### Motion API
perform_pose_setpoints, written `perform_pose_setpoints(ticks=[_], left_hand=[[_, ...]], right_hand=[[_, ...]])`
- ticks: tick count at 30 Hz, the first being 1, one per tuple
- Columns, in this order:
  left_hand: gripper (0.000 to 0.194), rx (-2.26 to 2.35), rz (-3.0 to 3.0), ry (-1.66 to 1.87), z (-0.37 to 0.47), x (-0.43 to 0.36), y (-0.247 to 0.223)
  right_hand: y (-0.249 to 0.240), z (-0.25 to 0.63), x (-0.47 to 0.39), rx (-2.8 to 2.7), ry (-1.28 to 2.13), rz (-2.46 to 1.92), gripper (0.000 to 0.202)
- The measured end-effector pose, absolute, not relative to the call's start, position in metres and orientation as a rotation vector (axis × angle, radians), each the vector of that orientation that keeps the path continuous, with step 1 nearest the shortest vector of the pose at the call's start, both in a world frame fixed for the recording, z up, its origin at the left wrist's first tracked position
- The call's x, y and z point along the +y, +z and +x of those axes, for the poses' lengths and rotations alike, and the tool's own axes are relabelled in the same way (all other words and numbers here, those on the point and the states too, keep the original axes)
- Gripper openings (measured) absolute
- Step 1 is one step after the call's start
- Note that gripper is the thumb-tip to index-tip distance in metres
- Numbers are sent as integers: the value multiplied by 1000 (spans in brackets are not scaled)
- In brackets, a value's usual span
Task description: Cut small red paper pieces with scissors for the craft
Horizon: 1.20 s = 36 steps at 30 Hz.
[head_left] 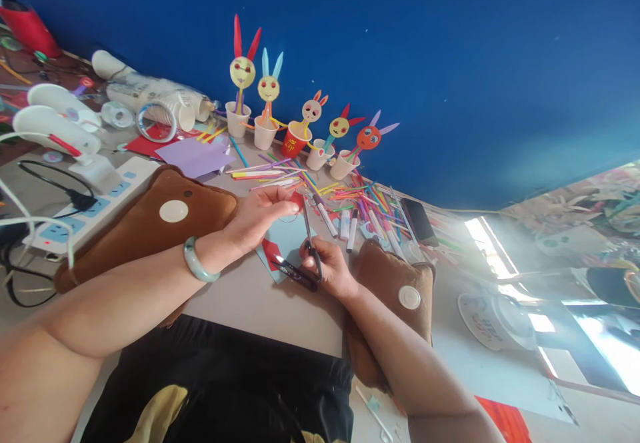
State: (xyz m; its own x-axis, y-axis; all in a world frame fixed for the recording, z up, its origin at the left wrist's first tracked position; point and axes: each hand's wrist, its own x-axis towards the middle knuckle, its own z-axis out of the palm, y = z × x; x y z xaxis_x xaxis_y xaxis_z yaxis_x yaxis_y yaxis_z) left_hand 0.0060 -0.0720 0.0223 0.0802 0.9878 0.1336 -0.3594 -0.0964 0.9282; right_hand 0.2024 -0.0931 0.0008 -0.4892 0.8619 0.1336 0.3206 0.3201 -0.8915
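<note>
Near the center of the frame, the left hand [257, 220] pinches a small red paper piece [297, 199] between thumb and fingers, the piece sitting at its fingertips, on their right. Lower and to the right, the right hand [331, 266] grips scissors [307, 220], their blades pointing up beside the red piece; whether they touch is unclear. Below lies a blue sheet [284, 233].

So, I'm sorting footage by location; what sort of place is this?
Probably a craft workspace: rabbit-eared cup figures stand in a row, colourful sticks lie scattered, and the right hand holds scissors.
</note>
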Motion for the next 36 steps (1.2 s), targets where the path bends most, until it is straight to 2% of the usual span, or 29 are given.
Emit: perform_pose_setpoints(ticks=[36], left_hand=[[17, 817, 1067, 1319, 7, -72, 20]], right_hand=[[5, 202, -95, -1987, 1157, -986, 60]])
